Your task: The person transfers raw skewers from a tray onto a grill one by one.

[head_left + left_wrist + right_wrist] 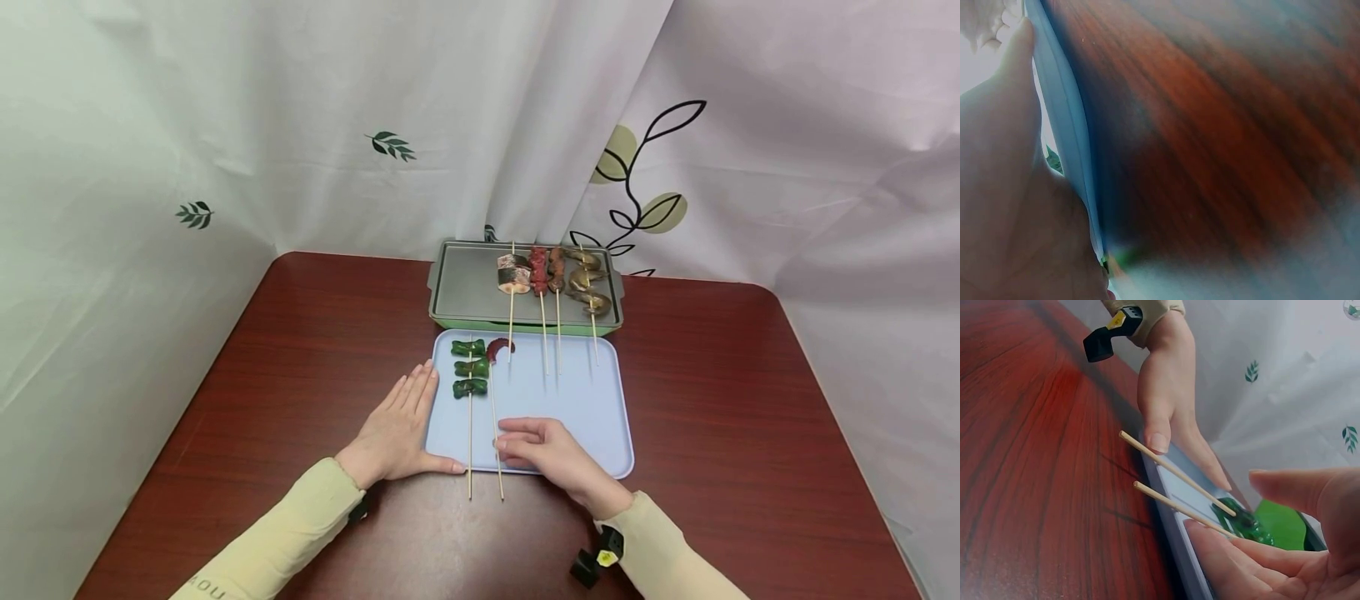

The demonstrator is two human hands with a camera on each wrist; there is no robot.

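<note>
My left hand [401, 425] lies with straight fingers along the left side of a light-blue tray [555, 408], thumb along its front edge. On the tray, a skewer of green pepper pieces [470, 367] sits beside a skewer with a curved dark red piece [495, 348]; both sticks stick out over the front edge. My right hand [543, 450] is at the dark red skewer's stick, fingertips right beside it. In the right wrist view, a gap shows between the thumb and fingers of my right hand [1279, 550], and the lower fingers meet the nearer stick [1179, 508].
A grey grill pan [468, 287] with a green base stands behind the tray. Across its right part lie a white-and-dark skewer [513, 273], a red meat skewer [538, 271], a brown skewer [556, 268] and a shrimp skewer [588, 283], sticks reaching over the tray.
</note>
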